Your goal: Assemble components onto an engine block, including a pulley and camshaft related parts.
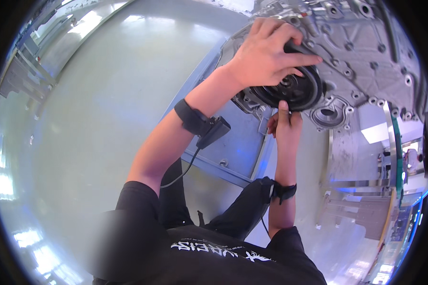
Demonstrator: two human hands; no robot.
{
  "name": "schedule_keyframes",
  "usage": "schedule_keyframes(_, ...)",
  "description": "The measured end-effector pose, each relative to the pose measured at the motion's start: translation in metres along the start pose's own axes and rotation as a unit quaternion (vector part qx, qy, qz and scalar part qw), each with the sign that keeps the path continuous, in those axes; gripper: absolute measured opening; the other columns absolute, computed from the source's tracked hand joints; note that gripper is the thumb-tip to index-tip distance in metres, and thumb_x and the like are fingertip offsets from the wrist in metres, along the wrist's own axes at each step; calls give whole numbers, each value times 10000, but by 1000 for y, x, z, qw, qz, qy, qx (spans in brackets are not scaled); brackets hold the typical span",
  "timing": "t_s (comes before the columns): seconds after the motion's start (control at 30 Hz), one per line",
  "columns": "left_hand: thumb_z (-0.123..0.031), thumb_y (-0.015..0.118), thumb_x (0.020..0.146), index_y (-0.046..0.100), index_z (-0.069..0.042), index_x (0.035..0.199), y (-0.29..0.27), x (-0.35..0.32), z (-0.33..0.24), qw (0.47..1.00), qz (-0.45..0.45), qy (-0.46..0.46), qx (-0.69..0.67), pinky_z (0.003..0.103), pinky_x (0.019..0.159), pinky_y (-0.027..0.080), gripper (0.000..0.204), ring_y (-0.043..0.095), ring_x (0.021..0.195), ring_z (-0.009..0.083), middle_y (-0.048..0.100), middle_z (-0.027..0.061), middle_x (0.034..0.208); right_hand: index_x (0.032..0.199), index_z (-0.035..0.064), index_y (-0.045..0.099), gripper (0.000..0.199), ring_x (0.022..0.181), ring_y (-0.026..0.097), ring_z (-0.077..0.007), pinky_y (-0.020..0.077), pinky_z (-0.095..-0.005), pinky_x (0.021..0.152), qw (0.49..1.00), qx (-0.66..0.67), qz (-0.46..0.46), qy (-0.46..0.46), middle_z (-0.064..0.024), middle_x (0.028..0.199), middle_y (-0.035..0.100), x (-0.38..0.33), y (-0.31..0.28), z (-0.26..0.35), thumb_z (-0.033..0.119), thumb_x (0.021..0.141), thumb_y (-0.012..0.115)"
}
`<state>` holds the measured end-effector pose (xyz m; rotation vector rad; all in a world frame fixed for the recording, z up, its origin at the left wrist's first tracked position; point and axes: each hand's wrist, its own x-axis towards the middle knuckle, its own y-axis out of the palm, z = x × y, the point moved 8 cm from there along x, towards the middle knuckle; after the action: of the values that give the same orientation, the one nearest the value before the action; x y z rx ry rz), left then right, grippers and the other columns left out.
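Black round ribbed pulley [292, 90] seated against the grey cast-metal housing [366, 47], near its lower edge. Clasped from above by left hand [266, 54]; pinched underneath by right hand [284, 126]. Glossy pale floor [90, 123] beyond.

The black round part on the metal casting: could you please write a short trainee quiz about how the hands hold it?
1. True or false: the left hand lies over the top of the black round part.
2. Where does the right hand touch it? A) lower edge B) top edge C) not at all
3. Fill in: each forearm wears a black ____.

Key: 1 true; 2 A; 3 strap, near the wrist. The part sits against the grey metal casting.
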<state>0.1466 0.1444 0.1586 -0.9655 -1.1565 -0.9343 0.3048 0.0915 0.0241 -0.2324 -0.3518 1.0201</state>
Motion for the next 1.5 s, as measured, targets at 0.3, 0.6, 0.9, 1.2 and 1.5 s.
schedule_keyframes(0.3, -358, 529, 898, 584, -72, 1227, -39, -33, 2, 982, -78, -172, 0, 489, 988, 302, 439, 412, 1141, 359, 476, 164, 1234, 859, 46, 589, 136, 737, 592, -245, 450, -350, 675, 875, -190, -169, -411, -99, 835, 622, -54, -58, 96, 161, 846, 660)
schedule_keyframes(0.6, -318, 433, 974, 463, 18, 1288, -33, -45, 10, 929, -226, -272, 108, 605, 1075, 169, 461, 365, 1229, 426, 452, 206, 1257, 940, 104, 611, 194, 908, 505, -255, 370, -380, 822, 677, -253, -222, -655, -66, 961, 586, -32, -12, 166, -20, 803, 553)
schedule_keyframes(0.9, -184, 423, 975, 494, 40, 1230, -18, -51, 25, 946, -168, -270, 59, 468, 1045, 277, 346, 433, 1143, 373, 492, 198, 1225, 893, 108, 625, 237, 881, 541, -244, 358, -375, 807, 707, -214, -240, -630, -47, 952, 611, -27, -6, 162, -52, 726, 572)
schedule_keyframes(1.2, -106, 588, 850, 551, -24, 1170, -112, -311, -32, 826, 166, -536, 43, 449, 1004, 362, 332, 499, 1133, 370, 562, 177, 1180, 1080, 27, 592, 290, 935, 587, -381, 486, -404, 838, 927, -238, 269, -107, -210, 1105, 573, -83, 102, -204, 55, 792, 577)
schedule_keyframes(1.5, -196, 642, 812, 611, -146, 1150, -189, -399, -165, 661, 428, -616, -37, 596, 1130, 155, 344, 246, 1421, 352, 472, 106, 1368, 998, 74, 697, 222, 1055, 562, -343, 427, -464, 962, 863, -409, 292, 57, -180, 1041, 636, -128, 148, -402, 174, 812, 629)
